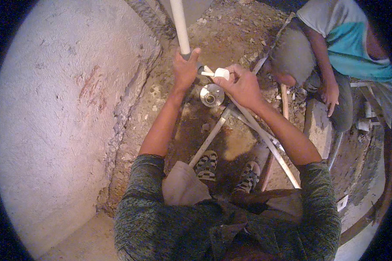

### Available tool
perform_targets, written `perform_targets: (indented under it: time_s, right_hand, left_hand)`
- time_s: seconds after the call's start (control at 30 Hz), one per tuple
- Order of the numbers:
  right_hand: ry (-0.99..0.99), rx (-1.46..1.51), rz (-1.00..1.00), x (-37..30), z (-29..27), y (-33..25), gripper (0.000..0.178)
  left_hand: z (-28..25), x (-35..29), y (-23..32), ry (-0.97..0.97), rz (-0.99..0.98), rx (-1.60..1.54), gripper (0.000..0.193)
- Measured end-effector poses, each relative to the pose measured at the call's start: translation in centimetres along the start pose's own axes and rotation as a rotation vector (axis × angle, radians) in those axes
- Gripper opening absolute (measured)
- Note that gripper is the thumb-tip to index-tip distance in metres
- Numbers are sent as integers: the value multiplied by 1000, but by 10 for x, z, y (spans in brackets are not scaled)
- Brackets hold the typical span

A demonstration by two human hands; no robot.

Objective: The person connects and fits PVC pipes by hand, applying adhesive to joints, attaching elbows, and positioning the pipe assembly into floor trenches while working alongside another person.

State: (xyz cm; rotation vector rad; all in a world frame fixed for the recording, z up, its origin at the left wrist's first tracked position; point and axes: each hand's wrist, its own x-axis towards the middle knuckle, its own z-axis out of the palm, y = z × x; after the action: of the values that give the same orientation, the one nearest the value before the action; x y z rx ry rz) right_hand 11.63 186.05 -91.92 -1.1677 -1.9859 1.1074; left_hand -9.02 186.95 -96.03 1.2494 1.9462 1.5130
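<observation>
My left hand point(186, 71) is wrapped round a grey pipe fitting point(200, 68) at the lower end of a long cream plastic pipe point(180, 28). The fitting's open mouth faces right. Between the fingers of my right hand point(243, 85) is a white cap with a short pale stem point(222, 74), its stem pointing left at that mouth. I cannot tell whether the stem touches the fitting. Just below both hands stands a round metal can point(212, 95) with a hole in its top.
Joined grey pipes point(248, 117) cross below my right forearm. A rough pale wall point(65, 113) rises on the left. Broken soil and rubble point(231, 32) lie ahead. At the right another person point(331, 56) sits close by, near a pale block point(316, 126).
</observation>
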Motion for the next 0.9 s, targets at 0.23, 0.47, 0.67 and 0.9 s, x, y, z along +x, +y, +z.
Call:
perform_targets:
  time_s: [0.23, 0.47, 0.67, 0.9]
  right_hand:
    - [141, 56, 83, 4, 3, 10, 43]
    - [110, -74, 30, 6, 12, 28, 45]
    - [22, -69, 141, 13, 15, 22, 47]
    - [6, -171, 136, 19, 18, 33, 44]
  left_hand:
    - [5, 1, -13, 7, -15, 22, 45]
    - [9, 3, -26, -23, -137, 24, 45]
    - [14, 5, -45, 6, -78, 147, 44]
    - [21, -4, -23, -42, -134, 87, 43]
